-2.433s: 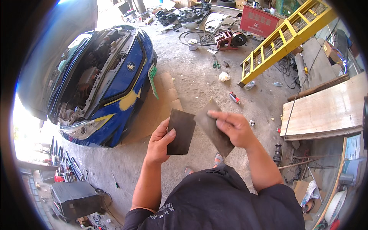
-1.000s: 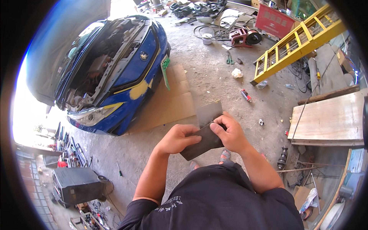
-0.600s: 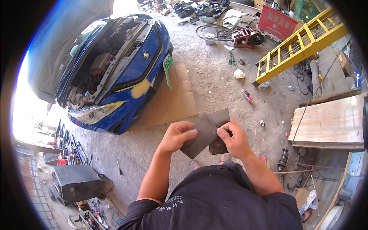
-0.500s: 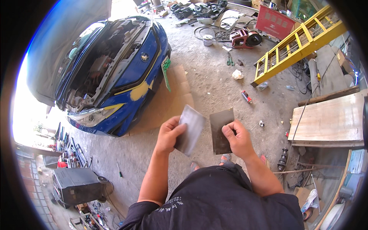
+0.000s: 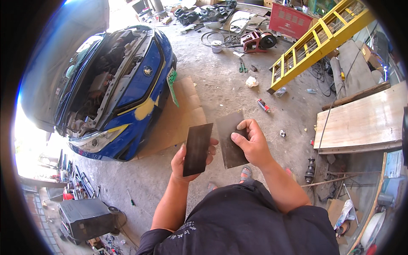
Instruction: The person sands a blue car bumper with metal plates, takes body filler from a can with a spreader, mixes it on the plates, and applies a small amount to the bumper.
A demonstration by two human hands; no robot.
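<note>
My left hand (image 5: 180, 163) is closed around the edges of a flat black rectangular piece (image 5: 198, 148), with the thumb at one side and fingertips at the other. A thin grey-brown rectangular sheet (image 5: 229, 142), which looks like sandpaper, is pinched at its right edge by my right hand (image 5: 256, 144). The two pieces are held side by side in front of my body, a narrow gap between them. Beyond them to the left stands a blue car (image 5: 142, 85) with its hood raised. Yellow filler patches (image 5: 145, 109) show on its front bumper.
Cardboard (image 5: 187, 108) lies on the concrete floor by the bumper. A yellow ladder (image 5: 314, 46) leans at the right, near a pale wooden board (image 5: 361, 123). A red and black can (image 5: 263, 105) lies ahead. A dark wheeled box (image 5: 85, 214) stands at lower left.
The left piece has turned from a pale, blurred face to a black one. The right sheet has tilted and moved left, closer to the other piece. The view has shifted slightly.
</note>
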